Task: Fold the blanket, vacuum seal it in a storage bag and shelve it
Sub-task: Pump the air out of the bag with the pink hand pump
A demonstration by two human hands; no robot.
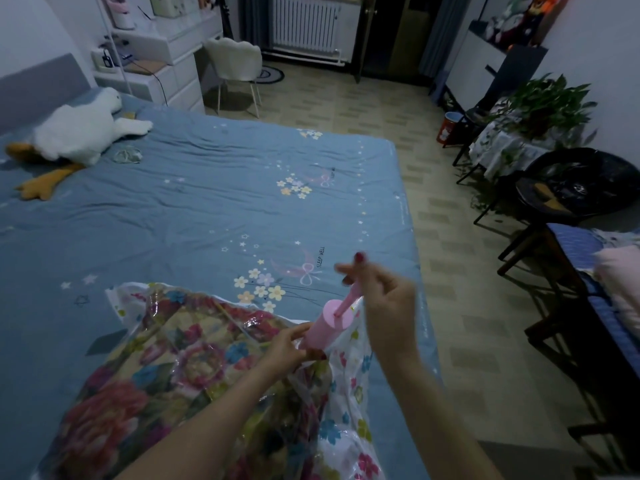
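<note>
Clear flower-printed plastic storage bag [349, 375], holding the folded floral blanket [145, 375], lies on the blue bed [194, 209] at its near edge. My left hand [284, 348] grips the pink cylindrical hand pump [329, 327] upright on the bag; my right hand [381, 299] pinches its plunger. I judge the bag slippery and soft: best held by its edges.

Blue bed [207, 202], storage bag [194, 368] near corner, plush goose [76, 133] far side

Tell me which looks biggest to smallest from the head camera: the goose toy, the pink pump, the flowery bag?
1. flowery bag
2. goose toy
3. pink pump
The goose lies farther away, so it's probably bigger than it looks.
</note>
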